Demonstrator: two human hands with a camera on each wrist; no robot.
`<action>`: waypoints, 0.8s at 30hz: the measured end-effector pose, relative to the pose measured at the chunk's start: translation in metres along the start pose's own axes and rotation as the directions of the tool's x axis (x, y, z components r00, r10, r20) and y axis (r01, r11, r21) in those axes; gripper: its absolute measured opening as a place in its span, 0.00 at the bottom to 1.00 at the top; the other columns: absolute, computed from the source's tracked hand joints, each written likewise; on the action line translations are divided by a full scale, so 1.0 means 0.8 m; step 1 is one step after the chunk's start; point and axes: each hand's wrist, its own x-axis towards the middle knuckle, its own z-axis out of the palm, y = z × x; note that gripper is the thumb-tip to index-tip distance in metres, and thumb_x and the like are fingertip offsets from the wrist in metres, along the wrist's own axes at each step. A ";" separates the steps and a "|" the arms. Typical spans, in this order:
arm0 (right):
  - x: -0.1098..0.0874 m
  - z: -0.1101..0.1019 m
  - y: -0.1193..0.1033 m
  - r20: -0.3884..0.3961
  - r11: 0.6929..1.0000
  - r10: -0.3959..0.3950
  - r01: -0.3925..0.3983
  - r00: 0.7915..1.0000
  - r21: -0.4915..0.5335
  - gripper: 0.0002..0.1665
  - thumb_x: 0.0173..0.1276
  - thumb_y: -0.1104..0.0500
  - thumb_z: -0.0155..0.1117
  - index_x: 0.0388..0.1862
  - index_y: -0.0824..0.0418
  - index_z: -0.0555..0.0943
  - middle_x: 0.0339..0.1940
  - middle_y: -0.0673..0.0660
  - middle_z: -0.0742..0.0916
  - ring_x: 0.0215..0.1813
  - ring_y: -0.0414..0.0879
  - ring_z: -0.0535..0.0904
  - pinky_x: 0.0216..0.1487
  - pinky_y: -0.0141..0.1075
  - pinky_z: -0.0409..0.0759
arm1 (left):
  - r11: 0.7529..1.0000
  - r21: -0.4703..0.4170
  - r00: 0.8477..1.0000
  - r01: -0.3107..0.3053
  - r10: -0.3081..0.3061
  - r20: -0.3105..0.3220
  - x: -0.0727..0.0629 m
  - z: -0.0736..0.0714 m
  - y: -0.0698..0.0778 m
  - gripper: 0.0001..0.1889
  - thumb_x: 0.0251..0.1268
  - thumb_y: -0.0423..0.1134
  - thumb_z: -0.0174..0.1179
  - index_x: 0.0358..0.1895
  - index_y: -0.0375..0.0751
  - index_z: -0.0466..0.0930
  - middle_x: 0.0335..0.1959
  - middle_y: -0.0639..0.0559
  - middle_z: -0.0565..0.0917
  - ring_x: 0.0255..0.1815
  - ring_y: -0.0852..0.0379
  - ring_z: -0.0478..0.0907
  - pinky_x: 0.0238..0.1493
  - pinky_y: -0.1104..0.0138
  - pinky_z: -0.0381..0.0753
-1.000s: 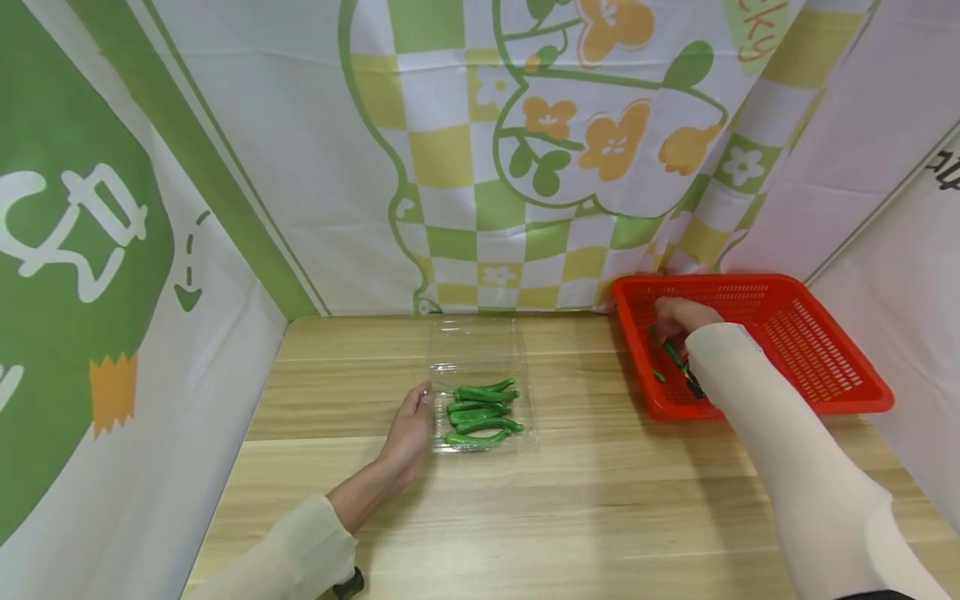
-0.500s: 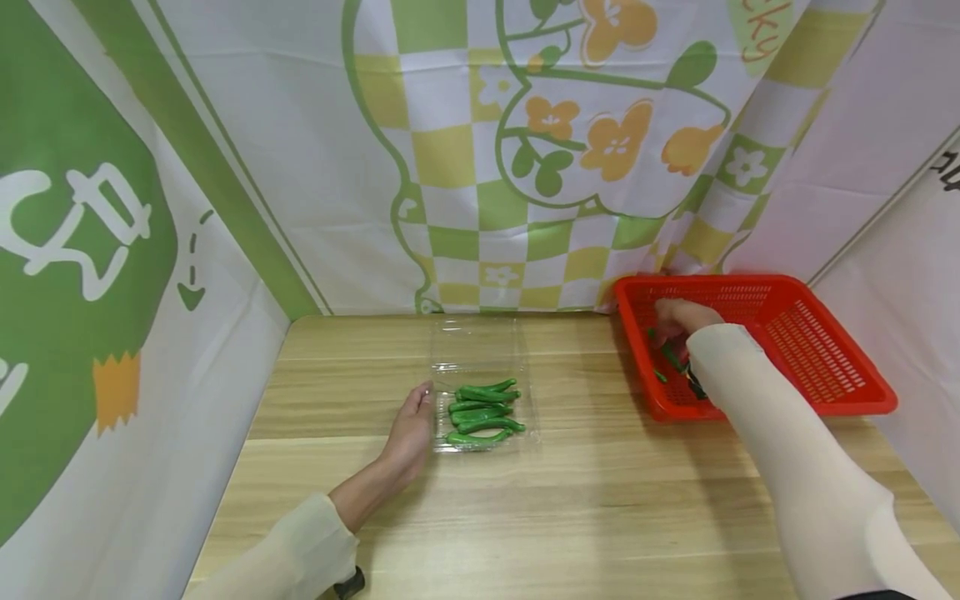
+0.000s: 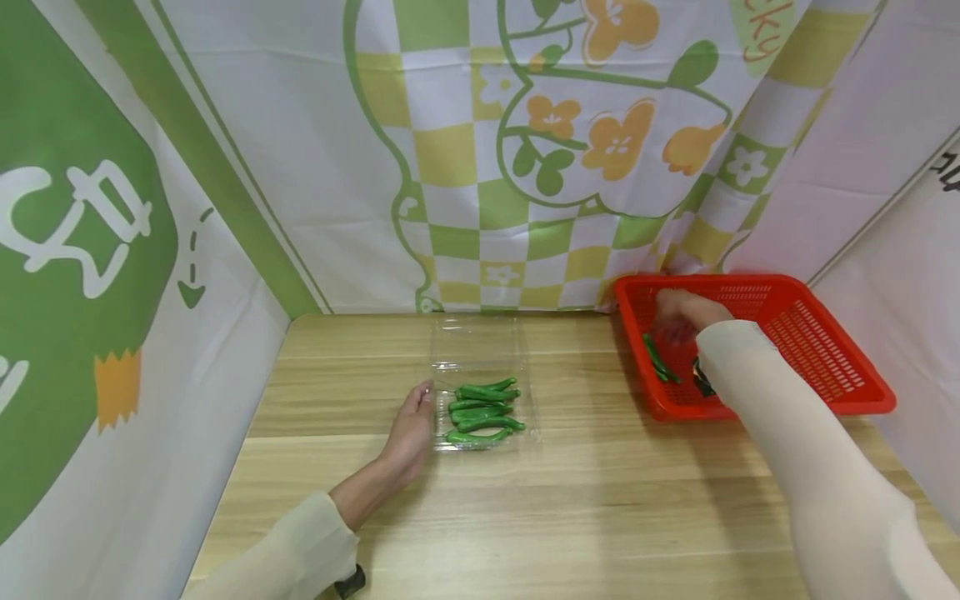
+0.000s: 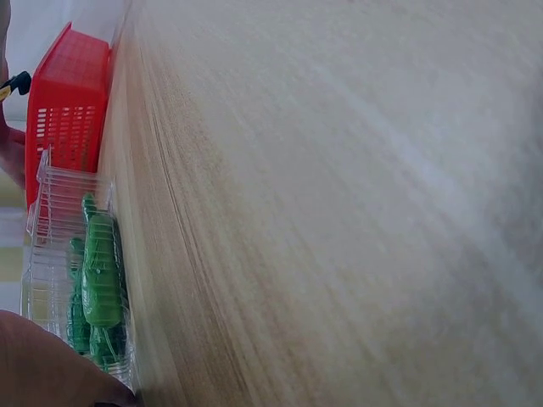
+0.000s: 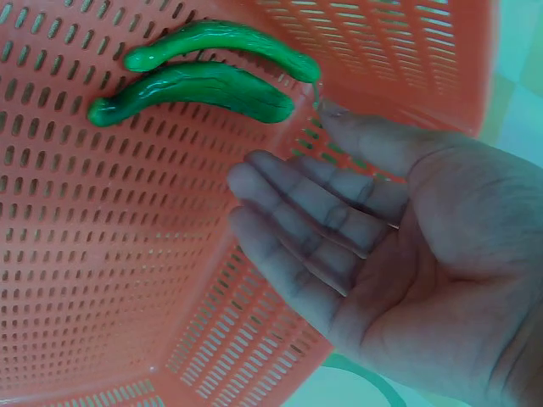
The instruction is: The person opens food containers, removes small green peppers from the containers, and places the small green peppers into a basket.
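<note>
My left hand (image 3: 408,429) rests along the left side of a clear plastic clamshell box (image 3: 474,346), fingertips at its edge. The lid is folded back. Several green peppers (image 3: 483,414) lie crosswise in the box's near half. My right hand (image 3: 686,315) is inside a red basket (image 3: 862,379), palm showing and fingers loosely bent with nothing held, as the right wrist view shows. Two shiny green peppers (image 5: 199,93) lie side by side in the basket, close to that hand. The right thumb tip overlaps the thin stem of the upper one in the right wrist view.
The box and basket stand on a wood-grain table (image 3: 585,500), the basket at the back right. Printed cloth (image 3: 450,158) hangs behind, with more cloth on both sides. A dark band (image 3: 348,581) shows by the left sleeve.
My right hand has drawn slightly up and away from the basket's peppers, so more of them shows. My left hand and the box have stayed in place.
</note>
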 end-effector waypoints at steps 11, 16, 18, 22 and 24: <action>-0.007 -0.017 -0.010 -0.120 0.985 -0.070 0.049 0.990 -0.168 0.17 0.73 0.57 0.66 0.30 0.71 0.83 0.24 0.61 0.89 0.25 0.47 0.85 0.25 0.34 0.84 | 1.000 -0.001 1.000 -0.009 0.009 0.002 -0.001 0.000 0.003 0.29 0.90 0.37 0.30 0.85 0.29 0.40 0.87 0.31 0.40 0.87 0.32 0.33 0.86 0.41 0.35; -0.018 -0.027 -0.014 -0.201 0.972 -0.100 0.053 0.975 -0.230 0.17 0.71 0.57 0.67 0.25 0.65 0.81 0.25 0.62 0.88 0.29 0.54 0.86 0.33 0.44 0.88 | 1.000 0.005 1.000 0.001 -0.001 -0.001 0.001 0.000 0.001 0.29 0.90 0.37 0.30 0.85 0.30 0.41 0.87 0.32 0.41 0.88 0.33 0.34 0.87 0.42 0.36; -0.019 -0.030 -0.013 -0.258 0.961 -0.108 0.034 0.960 -0.273 0.16 0.71 0.55 0.67 0.25 0.62 0.80 0.37 0.64 0.87 0.41 0.62 0.85 0.44 0.55 0.87 | 1.000 0.004 1.000 0.008 -0.008 0.001 0.001 0.000 0.001 0.29 0.90 0.37 0.30 0.85 0.30 0.41 0.87 0.32 0.41 0.88 0.34 0.34 0.87 0.43 0.36; -0.035 -0.032 -0.027 -0.353 0.948 -0.098 -0.021 0.930 -0.318 0.17 0.72 0.51 0.67 0.38 0.65 0.83 0.62 0.72 0.77 0.63 0.75 0.73 0.59 0.75 0.75 | 1.000 0.003 1.000 0.008 -0.008 0.010 0.000 -0.001 0.002 0.29 0.90 0.36 0.29 0.85 0.30 0.40 0.87 0.32 0.39 0.88 0.34 0.33 0.87 0.42 0.35; -0.048 -0.031 -0.042 -0.368 0.948 -0.097 -0.026 0.925 -0.316 0.24 0.73 0.51 0.66 0.57 0.69 0.82 0.71 0.75 0.72 0.69 0.78 0.69 0.64 0.77 0.71 | 1.000 0.003 1.000 0.008 -0.008 0.015 0.000 -0.001 0.002 0.29 0.90 0.36 0.29 0.85 0.30 0.39 0.87 0.32 0.39 0.88 0.34 0.32 0.87 0.42 0.34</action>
